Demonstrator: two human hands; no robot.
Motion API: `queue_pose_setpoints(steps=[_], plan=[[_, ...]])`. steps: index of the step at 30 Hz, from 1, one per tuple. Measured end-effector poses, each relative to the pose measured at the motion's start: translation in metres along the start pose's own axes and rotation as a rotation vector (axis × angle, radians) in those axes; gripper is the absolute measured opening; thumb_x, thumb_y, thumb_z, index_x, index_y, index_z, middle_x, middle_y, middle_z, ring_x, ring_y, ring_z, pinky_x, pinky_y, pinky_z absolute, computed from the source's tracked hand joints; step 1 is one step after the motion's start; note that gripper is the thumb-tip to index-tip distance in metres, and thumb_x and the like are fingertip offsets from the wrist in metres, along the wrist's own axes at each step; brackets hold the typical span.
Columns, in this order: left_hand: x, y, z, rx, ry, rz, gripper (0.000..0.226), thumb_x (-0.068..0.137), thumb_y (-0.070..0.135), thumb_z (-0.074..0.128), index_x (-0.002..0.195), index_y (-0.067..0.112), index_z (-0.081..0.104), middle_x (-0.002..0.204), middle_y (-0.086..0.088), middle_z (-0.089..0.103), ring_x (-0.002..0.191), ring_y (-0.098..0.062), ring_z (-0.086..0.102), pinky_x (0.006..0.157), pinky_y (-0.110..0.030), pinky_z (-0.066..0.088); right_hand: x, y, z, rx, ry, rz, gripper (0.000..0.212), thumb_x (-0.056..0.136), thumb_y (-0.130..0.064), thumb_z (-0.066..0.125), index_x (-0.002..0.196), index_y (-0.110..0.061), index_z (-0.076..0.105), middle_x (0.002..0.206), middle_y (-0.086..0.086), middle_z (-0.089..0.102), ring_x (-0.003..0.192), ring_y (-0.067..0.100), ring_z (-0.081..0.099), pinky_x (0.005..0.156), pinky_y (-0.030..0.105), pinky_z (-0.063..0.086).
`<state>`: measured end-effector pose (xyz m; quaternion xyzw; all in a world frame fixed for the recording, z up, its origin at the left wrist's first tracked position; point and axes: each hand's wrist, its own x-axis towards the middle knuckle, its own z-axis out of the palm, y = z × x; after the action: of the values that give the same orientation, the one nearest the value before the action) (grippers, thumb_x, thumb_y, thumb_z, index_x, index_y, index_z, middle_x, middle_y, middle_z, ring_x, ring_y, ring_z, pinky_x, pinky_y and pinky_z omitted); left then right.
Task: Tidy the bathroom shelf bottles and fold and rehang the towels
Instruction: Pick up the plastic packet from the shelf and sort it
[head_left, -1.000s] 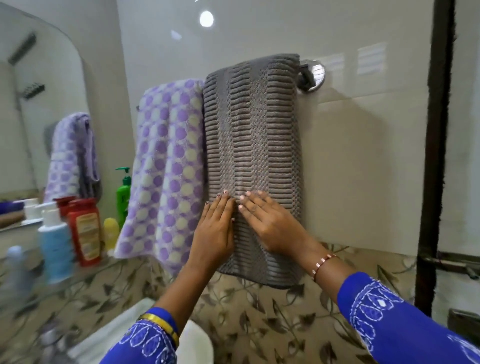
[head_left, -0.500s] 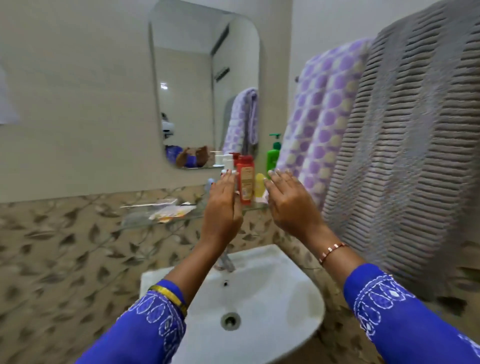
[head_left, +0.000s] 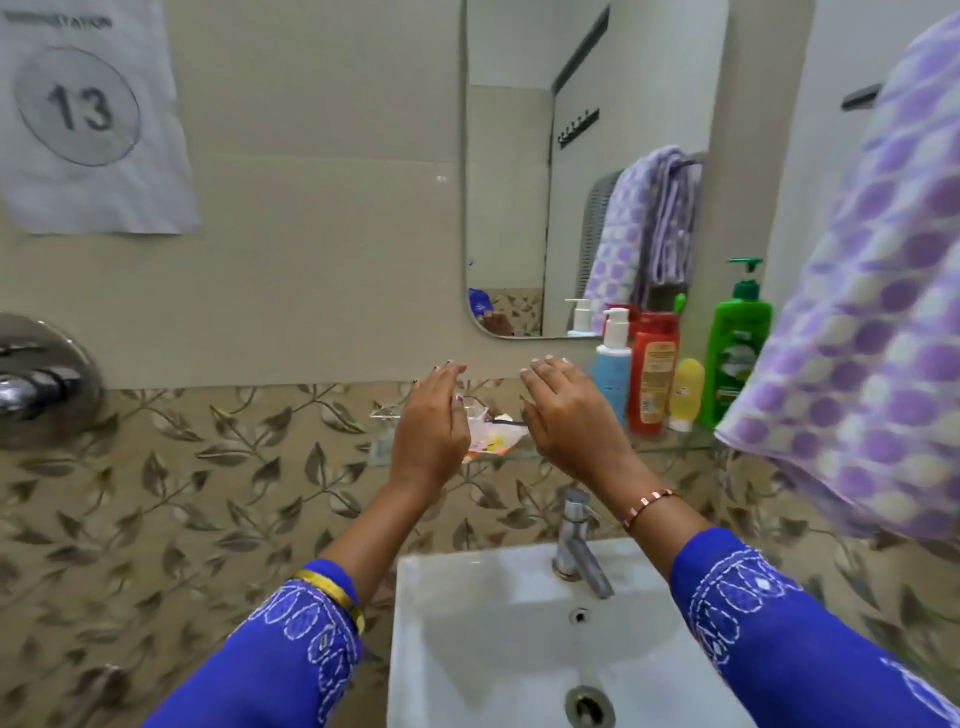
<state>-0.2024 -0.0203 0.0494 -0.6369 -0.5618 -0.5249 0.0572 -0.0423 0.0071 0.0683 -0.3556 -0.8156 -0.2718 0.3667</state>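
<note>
In the middle of the frame, two hands are held up in front of a glass shelf (head_left: 670, 442). The left hand (head_left: 431, 421) and the right hand (head_left: 574, 415) are side by side but apart, each with a wide grip: fingers straight and holding nothing. Between them, a small crumpled packet (head_left: 491, 444) lies on the shelf. To the right, four bottles stand close together in a row: a blue pump bottle (head_left: 613, 364), a red bottle (head_left: 652, 371), a small yellow bottle (head_left: 687, 387) and a green pump bottle (head_left: 737, 345). At the right edge hangs a purple dotted towel (head_left: 872, 332). Above the shelf is a mirror (head_left: 519, 156). Below are a white sink (head_left: 493, 623) and its tap (head_left: 576, 540). At the upper left, a paper sign (head_left: 88, 114) says 13.
</note>
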Motion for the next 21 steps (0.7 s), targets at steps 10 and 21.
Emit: queue_pose_setpoints(steps=[10, 21], plan=[[0.024, -0.070, 0.019, 0.178, -0.205, 0.027, 0.044, 0.080, 0.009, 0.051, 0.123, 0.012, 0.057, 0.124, -0.006, 0.062, 0.115, -0.023, 0.054, 0.104, -0.034, 0.036, -0.011, 0.010, 0.098, 0.343, -0.255, 0.167, 0.044, 0.087, -0.035, 0.056, 0.121, -0.006, 0.055, 0.120, 0.012, 0.061, 0.113, 0.026, 0.052, 0.093, 0.034, 0.041], [0.020, -0.068, 0.029, 0.226, -0.095, -0.015, 0.025, 0.083, 0.000, 0.057, 0.104, 0.005, 0.069, 0.099, -0.016, 0.070, 0.094, -0.032, 0.062, 0.083, -0.035, 0.046, -0.017, 0.030, 0.108, 0.388, -0.266, 0.060, 0.026, 0.086, -0.007, 0.052, 0.108, -0.005, 0.066, 0.105, 0.014, 0.069, 0.100, 0.032, 0.061, 0.085, 0.042, 0.049]])
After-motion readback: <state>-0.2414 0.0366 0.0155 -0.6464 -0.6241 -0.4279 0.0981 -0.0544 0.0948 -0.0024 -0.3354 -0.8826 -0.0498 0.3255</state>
